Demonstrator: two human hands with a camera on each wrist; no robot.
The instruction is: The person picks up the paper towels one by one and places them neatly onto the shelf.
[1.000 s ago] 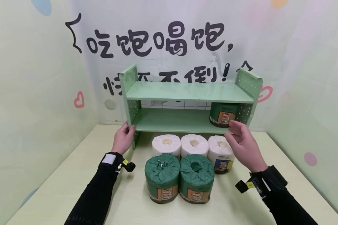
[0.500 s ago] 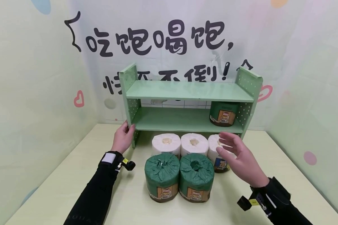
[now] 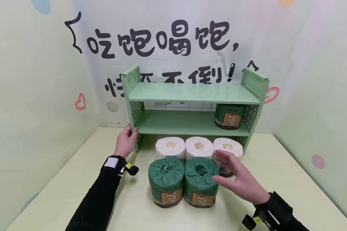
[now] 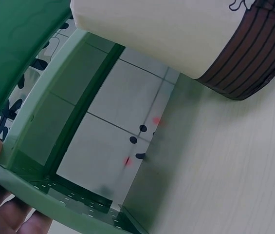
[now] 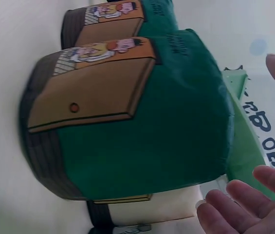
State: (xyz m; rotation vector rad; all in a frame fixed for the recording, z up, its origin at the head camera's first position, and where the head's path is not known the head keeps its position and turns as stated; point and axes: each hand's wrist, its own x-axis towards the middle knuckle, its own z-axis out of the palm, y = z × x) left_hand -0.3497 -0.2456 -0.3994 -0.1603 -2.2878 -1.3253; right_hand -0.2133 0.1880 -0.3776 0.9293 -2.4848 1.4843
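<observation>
Beside one of three green rolls [image 3: 201,186], before three white rolls [image 3: 170,152], you'd lowered wide right fingers [image 3: 230,157]; left fingers [image 3: 133,134] gripped one shelf [image 3: 173,122].

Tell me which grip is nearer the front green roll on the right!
Right. The right grip is near that green roll, on its right; the left grip is farther, holding the shelf by its left side.

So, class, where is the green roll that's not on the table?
In the head view, the green roll stands at the right end of the lower shelf, beside the right side panel.
</observation>
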